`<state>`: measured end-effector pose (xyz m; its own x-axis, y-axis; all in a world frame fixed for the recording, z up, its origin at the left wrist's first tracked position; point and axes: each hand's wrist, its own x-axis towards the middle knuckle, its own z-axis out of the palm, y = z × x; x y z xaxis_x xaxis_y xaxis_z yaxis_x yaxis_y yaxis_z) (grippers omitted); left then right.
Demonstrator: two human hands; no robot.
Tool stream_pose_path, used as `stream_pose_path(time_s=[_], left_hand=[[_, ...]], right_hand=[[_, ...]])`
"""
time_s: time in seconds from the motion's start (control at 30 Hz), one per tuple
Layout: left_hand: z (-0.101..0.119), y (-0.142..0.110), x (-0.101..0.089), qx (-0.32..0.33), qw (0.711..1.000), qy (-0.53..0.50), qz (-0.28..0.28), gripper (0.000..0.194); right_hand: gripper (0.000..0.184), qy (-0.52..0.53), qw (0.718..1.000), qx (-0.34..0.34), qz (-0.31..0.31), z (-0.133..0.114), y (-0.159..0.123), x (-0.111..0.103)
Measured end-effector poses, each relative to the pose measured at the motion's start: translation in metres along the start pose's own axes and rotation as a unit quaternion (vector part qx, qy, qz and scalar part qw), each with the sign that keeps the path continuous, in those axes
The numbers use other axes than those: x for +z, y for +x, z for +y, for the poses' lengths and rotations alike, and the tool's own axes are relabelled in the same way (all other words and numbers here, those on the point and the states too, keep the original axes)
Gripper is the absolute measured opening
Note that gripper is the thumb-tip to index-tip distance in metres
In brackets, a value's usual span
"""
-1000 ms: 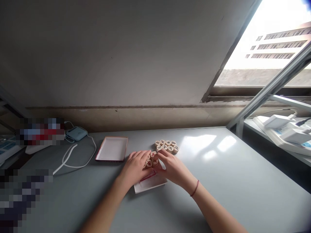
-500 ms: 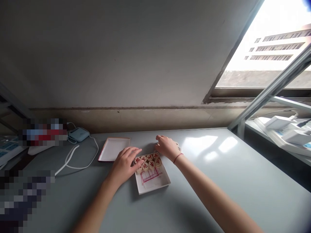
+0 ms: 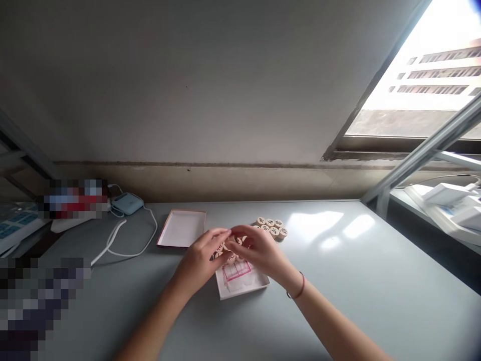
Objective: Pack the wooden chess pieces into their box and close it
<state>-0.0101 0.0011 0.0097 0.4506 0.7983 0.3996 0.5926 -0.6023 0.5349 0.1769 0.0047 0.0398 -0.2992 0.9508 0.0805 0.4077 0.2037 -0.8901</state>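
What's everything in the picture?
box: 1, white, centre
pieces inside: several, pale, partly hidden
dark-marked pieces: about 7, pale, beyond box
tray: 1, white, left of box
device: 1, blue, left
cables: some, white, left
socket strip: 1, white, left
adapters: some, white, far right
desk: 1, grey, underneath
wall: 1, grey, back
window: 1, bright, upper right
bars: several, grey, sides
bracelet: 1, red, right wrist
left hand, right hand: 1 each, bare, over box

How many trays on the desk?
2. A red-sided tray lies beyond the left hand; a white tray is partly hidden under that and the right hand. No third shows.
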Motion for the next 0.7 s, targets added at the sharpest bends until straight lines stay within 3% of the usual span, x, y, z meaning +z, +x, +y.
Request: stream_pose_path(time_s=[0.1, 0.2, 0.3, 0.47, 0.7], left_hand=[[0.01, 0.0, -0.005, -0.005, 0.999, -0.035, -0.028, 0.03], [0.01, -0.006, -0.011, -0.014, 0.999, -0.012, -0.026, 0.021], [0.004, -0.017, -0.012, 0.005, 1.0, -0.005, -0.027, 0.012], [0.005, -0.025, -0.005, 0.082, 0.995, -0.006, -0.055, 0.006], [0.007, -0.024, -0.004, 0.085, 0.991, 0.064, -0.077, 0.011]], right_hand=[[0.033, 0.123, 0.992, 0.031, -0.01, 0.003, -0.012, 0.004], [0.039, 0.175, 0.983, 0.062, 0.006, 0.012, -0.013, 0.002], [0.037, 0.177, 0.981, 0.069, 0.031, 0.018, -0.012, -0.002], [0.034, 0.191, 0.98, 0.056, 0.006, 0.019, -0.015, -0.003], [0.027, 0.174, 0.983, 0.055, -0.019, 0.019, -0.018, 0.002]])
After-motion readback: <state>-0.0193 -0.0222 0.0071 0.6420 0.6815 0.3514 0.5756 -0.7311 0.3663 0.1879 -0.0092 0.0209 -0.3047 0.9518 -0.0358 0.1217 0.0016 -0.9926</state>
